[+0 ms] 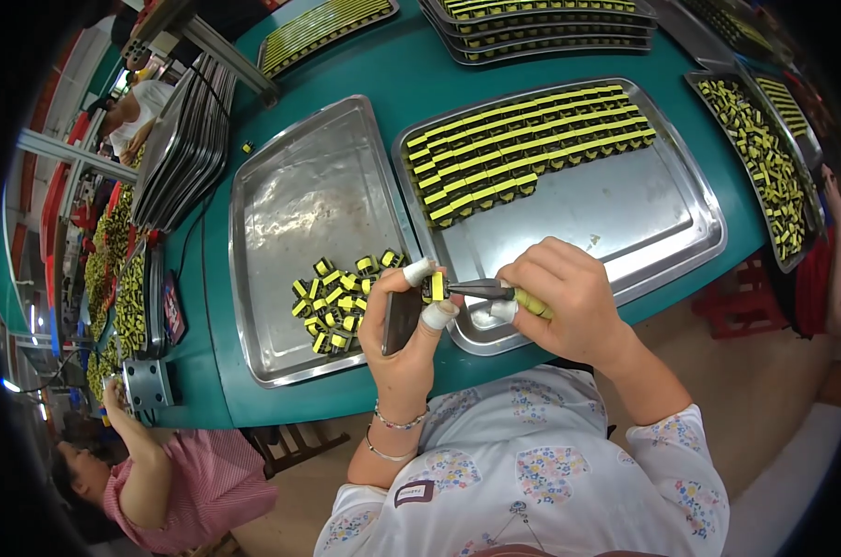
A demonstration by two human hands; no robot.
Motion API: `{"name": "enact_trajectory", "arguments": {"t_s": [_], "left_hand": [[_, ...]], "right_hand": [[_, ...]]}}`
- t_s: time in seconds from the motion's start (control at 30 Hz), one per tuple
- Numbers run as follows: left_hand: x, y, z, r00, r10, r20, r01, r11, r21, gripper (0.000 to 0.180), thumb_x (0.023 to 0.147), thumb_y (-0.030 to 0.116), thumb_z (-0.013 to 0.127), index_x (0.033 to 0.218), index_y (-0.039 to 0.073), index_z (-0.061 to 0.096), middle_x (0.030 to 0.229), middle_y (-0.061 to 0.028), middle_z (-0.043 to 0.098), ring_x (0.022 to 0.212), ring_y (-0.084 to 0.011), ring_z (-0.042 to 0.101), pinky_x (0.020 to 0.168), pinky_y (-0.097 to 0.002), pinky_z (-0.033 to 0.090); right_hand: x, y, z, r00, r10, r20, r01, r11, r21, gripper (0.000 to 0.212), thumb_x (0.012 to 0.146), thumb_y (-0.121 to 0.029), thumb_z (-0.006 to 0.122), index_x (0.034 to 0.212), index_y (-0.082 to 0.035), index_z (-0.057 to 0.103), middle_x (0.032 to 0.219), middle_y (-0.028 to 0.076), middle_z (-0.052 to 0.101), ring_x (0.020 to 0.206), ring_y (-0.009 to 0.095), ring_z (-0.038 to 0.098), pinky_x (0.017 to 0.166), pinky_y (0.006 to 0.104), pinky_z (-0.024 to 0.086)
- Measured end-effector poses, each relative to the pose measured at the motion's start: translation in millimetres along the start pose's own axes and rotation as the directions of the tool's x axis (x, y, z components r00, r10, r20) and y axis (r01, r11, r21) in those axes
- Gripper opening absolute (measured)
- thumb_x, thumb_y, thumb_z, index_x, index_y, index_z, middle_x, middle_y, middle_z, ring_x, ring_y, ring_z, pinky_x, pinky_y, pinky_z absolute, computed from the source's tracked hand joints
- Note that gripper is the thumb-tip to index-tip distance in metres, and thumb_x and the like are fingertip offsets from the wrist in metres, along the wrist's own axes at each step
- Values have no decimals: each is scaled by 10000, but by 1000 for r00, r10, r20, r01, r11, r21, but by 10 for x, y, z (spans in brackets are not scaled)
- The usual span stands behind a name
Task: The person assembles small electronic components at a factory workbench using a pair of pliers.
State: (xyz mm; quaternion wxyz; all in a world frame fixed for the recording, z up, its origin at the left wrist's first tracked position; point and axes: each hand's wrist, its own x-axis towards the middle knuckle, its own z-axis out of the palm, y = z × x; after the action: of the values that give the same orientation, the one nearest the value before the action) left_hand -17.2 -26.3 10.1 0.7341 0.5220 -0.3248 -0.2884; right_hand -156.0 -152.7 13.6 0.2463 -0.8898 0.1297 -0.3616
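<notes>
My left hand (406,364), with white wraps on its fingertips, pinches a small yellow-and-black transformer (437,286) between thumb and finger. A dark flat piece (401,322) lies along that palm; its kind is unclear. My right hand (574,302) is closed round needle-nose pliers (479,289) with yellow-green grips. The jaws point left and meet the transformer's right side; the exact contact is too small to make out. Left of my left hand, a loose pile of similar transformers (332,306) lies in a metal tray (277,200). Neat rows of transformers (532,130) fill the far part of another metal tray (615,271).
Stacked filled trays (541,42) stand at the back of the green table (397,60). A tray of loose transformers (764,176) sits at the right. Stacked metal trays (184,144) stand at the far left. A co-worker in a pink top (193,483) sits at lower left.
</notes>
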Motion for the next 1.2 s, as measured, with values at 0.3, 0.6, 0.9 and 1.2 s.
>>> {"name": "enact_trajectory", "arguments": {"t_s": [0.3, 0.6, 0.9, 1.2], "left_hand": [[-5, -5, -19, 998, -55, 5, 55, 998, 29, 325, 820, 21, 691, 1106, -29, 546, 1028, -84, 531, 902, -152, 579, 781, -275, 519], [-27, 3, -53, 998, 61, 35, -61, 998, 14, 324, 801, -85, 648, 1099, -19, 540, 1038, -79, 521, 963, -167, 559, 847, -295, 493], [-30, -75, -72, 997, 1, 75, 4, 998, -67, 342, 873, -12, 599, 1200, -8, 498, 1113, -112, 564, 977, -175, 588, 846, -327, 532], [-11, -52, -128, 994, -70, 81, 82, 985, -155, 387, 950, 152, 547, 1280, -21, 445, 1095, -126, 586, 881, -141, 617, 803, -296, 541]], "right_hand": [[-25, 12, 16, 999, -49, -8, 48, 997, -60, 299, 531, -20, 677, 823, -21, 613, 724, 78, 565, 628, 257, 547, 538, 354, 449], [12, -26, 30, 997, -71, -16, 71, 997, -26, 286, 529, -21, 662, 810, -24, 607, 726, 77, 566, 645, 264, 550, 561, 360, 444], [-50, -78, 11, 988, 141, -60, -136, 987, 90, 195, 642, -14, 586, 833, 24, 576, 745, 141, 547, 689, 325, 525, 611, 375, 415], [-21, -87, 79, 986, 158, -49, -151, 982, 116, 215, 631, -5, 585, 843, 26, 564, 739, 140, 534, 680, 319, 507, 604, 374, 401]]}}
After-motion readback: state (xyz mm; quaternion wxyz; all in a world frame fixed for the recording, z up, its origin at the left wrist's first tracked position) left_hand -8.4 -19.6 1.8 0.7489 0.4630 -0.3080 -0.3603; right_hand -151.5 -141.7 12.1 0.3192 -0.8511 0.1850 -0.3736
